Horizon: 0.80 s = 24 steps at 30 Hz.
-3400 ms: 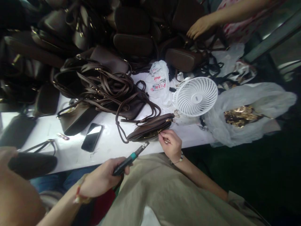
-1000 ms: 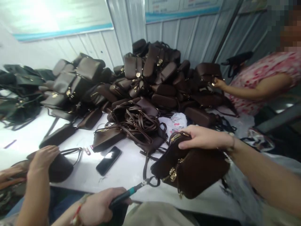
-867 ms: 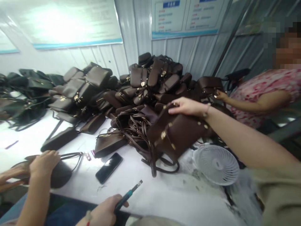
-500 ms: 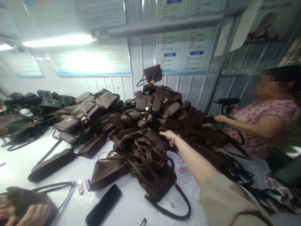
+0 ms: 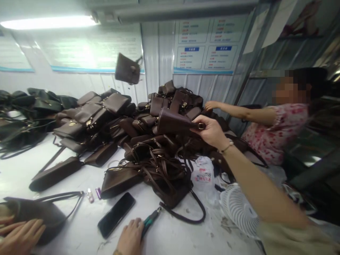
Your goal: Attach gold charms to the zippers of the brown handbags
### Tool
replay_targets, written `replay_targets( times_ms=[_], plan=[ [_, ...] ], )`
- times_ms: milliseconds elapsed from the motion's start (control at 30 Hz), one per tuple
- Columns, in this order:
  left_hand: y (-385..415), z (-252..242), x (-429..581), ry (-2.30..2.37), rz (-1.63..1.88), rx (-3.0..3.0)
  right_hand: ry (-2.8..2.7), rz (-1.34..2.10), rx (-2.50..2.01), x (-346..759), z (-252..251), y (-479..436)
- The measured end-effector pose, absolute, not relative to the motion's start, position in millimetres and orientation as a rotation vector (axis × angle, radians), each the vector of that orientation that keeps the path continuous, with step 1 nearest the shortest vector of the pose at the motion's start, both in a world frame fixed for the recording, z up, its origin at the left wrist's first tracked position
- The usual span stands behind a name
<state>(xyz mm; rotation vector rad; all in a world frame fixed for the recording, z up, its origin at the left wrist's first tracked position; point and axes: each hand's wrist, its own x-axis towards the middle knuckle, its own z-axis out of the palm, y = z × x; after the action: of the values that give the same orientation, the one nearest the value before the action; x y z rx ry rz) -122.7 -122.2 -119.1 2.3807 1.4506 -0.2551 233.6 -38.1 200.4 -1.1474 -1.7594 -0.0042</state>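
Note:
My right hand [image 5: 209,131] reaches over the heap and is shut around the end of a dark brown leather bag [image 5: 174,122], near its gold fitting. At the bottom edge, my left hand [image 5: 130,236] grips a tool with a teal and black handle, probably small pliers [image 5: 150,221], its tip pointing up and right over the white table [image 5: 159,233]. A small brown bag [image 5: 126,69] hangs in mid-air above the heap, touching nothing. A co-worker's hands [image 5: 21,233] rest on a dark bag [image 5: 37,212] at lower left.
Brown bags with tangled straps form a large heap [image 5: 148,177] mid-table. A black phone [image 5: 116,215] and small vials [image 5: 90,195] lie near my left hand. A white fan [image 5: 239,210] and a plastic bag [image 5: 202,173] sit right. A co-worker's arm [image 5: 239,111] reaches in from the right.
My view has swung up from the table to the heap and wall. My right hand has left the table and now grips a bag on the heap. The airborne bag has shifted left.

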Motion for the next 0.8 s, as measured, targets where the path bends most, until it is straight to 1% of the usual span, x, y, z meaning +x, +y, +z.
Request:
replay_targets(
  times_ms=[33, 100, 167, 233, 300, 367, 433, 533, 633, 700, 733, 800],
  plan=[
    [-119, -114, -122, 1.464, -0.243, 2.406, -1.828, -0.031, -1.06, 234, 208, -59],
    [-110, -94, -122, 1.455, -0.105, 2.445, -1.957, -0.079, -0.96, 232, 211, -103],
    [-100, -70, -122, 1.38, 0.158, 2.386, -2.08, -0.129, -0.908, 225, 193, -144],
    [-94, -47, -119, 1.205, 0.439, 2.143, -2.194, -0.153, -0.88, 219, 154, -176],
    [-94, -35, -110, 0.997, 0.575, 1.765, -2.282, -0.128, -0.883, 214, 102, -198],
    [-102, -35, -96, 0.822, 0.543, 1.533, -2.325, -0.056, -0.9, 212, 47, -212],
    [-117, -44, -79, 0.751, 0.467, 1.5, -2.305, -0.001, -0.928, 213, -2, -224],
    [-141, -58, -57, 0.826, 0.521, 1.788, -2.249, 0.084, -1.066, 216, -41, -247],
    [-151, -58, -48, 0.832, 0.573, 2.39, -2.262, 0.367, -1.188, 211, -44, -279],
    [-149, -53, -47, 0.743, 0.443, 2.711, -2.18, 0.589, -1.252, 200, -41, -299],
    [-146, -49, -47, 0.699, 0.368, 2.809, -2.061, 0.647, -1.303, 193, -43, -307],
    [-138, -42, -46, 0.626, 0.261, 2.933, -1.672, 0.655, -1.452, 177, -51, -317]
  ],
)
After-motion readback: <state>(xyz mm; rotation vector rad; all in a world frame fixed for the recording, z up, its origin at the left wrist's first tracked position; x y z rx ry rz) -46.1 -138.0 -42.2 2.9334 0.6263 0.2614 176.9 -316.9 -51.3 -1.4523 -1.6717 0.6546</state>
